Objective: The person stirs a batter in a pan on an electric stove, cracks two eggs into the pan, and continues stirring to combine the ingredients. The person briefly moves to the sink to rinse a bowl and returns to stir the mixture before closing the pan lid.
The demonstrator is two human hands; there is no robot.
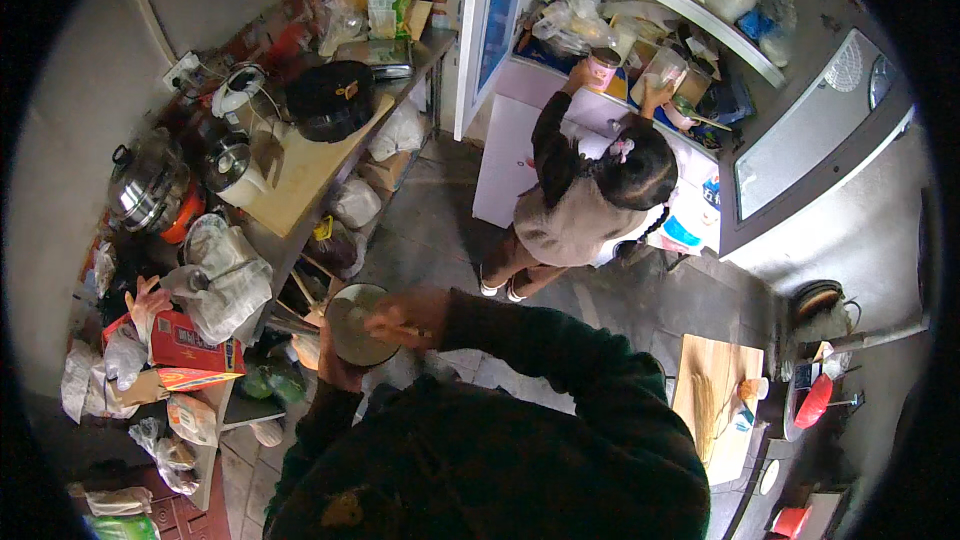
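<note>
A round, pale metal-looking bowl [350, 328] is held in front of my body, its light rim facing up. My left hand [340, 365] is closed round its left, lower side, with part of the fingers hidden beneath. Over the bowl's right half is my right hand [408, 318], its fingers drawn together and somewhat blurred. Something thin may be between those fingers, but I cannot make out what. The bowl's contents look pale and are unclear.
Another person [590, 195] stands ahead at an open cupboard [690, 15], hands on a pink jar [603, 68] and a clear container [662, 70]. A cluttered counter [300, 180] with a black pot [330, 100] runs along the left. A wooden board [735, 370] is at right.
</note>
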